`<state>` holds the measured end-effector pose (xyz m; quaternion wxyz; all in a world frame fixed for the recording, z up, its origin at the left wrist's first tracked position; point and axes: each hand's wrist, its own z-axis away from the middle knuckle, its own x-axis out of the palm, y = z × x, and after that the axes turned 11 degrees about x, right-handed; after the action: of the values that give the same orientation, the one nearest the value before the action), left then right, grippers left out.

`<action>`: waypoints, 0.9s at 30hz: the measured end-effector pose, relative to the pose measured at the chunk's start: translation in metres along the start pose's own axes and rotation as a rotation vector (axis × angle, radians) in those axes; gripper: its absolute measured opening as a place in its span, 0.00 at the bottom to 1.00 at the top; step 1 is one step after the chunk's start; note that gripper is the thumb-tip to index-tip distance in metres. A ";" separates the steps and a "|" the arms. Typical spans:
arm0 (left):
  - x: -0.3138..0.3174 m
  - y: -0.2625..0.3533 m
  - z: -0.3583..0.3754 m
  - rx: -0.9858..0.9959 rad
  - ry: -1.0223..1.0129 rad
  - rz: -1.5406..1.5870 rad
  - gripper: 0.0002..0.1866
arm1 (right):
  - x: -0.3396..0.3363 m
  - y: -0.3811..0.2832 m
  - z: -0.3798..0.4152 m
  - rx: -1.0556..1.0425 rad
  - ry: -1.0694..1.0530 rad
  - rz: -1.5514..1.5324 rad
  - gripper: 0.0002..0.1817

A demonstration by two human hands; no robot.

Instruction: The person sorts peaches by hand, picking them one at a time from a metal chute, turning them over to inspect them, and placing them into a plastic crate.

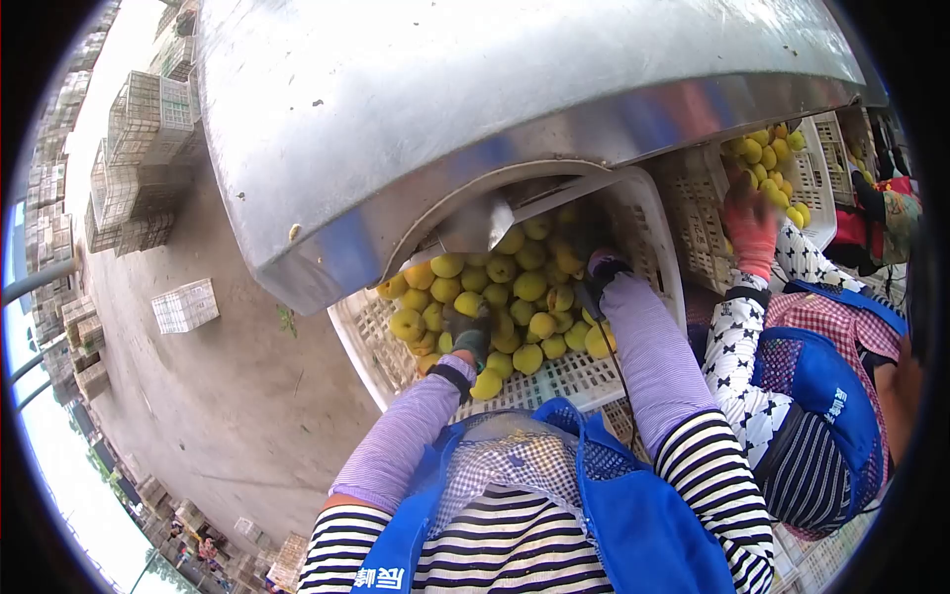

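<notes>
A white plastic crate (584, 384) full of yellow peaches (527, 358) stands in front of me, its far side under a metal machine hood. My left hand (471, 335), in a dark glove, is among the fruit on the crate's left, fingers curled at a yellow peach (467, 304). Over the right part of the same crate, my right hand (586, 259) reaches in wearing a dark glove. Shadow smears its fingers, so I cannot tell what it holds. Several peaches lie close around both hands.
The silver metal hood (475, 89) overhangs the crate. To my right, a co-worker's orange-gloved hand (751, 226) is near another crate of yellow fruit (767, 158). Stacked crates (139, 158) and a single white crate (185, 307) stand on the concrete floor (237, 396) at left.
</notes>
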<state>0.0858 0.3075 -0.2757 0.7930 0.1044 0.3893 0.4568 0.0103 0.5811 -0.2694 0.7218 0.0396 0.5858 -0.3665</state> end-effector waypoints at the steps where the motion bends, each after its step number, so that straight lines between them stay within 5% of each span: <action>1: 0.008 0.001 0.000 -0.063 0.019 0.076 0.46 | 0.001 -0.003 -0.003 -0.008 0.019 -0.019 0.32; 4: 0.023 -0.015 0.005 0.296 0.174 -0.006 0.44 | 0.002 -0.009 0.002 -0.034 0.026 -0.043 0.33; 7: 0.001 -0.023 0.002 0.600 -0.022 -0.035 0.39 | -0.020 -0.019 0.016 0.020 -0.189 -0.117 0.32; 10: -0.061 -0.002 -0.008 -0.101 -0.680 0.841 0.34 | -0.050 -0.038 0.057 0.140 -0.538 -0.469 0.33; 13: -0.120 0.016 0.011 0.009 -1.056 1.271 0.31 | -0.077 -0.066 0.133 0.000 -0.639 -0.980 0.37; 15: -0.152 0.056 0.053 0.089 -1.035 1.331 0.31 | -0.080 -0.090 0.166 -0.018 -0.801 -1.314 0.39; 18: -0.158 0.054 0.077 0.227 -0.861 1.161 0.30 | -0.072 -0.109 0.195 -0.063 -0.764 -1.094 0.41; 24: -0.160 0.043 0.094 0.408 -0.653 0.962 0.25 | -0.099 -0.133 0.226 -0.402 -0.203 -0.429 0.43; 27: -0.177 0.053 0.095 0.432 -0.721 0.959 0.26 | -0.105 -0.139 0.230 -0.386 -0.209 -0.506 0.47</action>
<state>0.0697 0.2131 -0.0917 0.5426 0.5719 0.0914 0.6083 0.1140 0.4188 -0.0544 0.6582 -0.2824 0.5586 -0.4183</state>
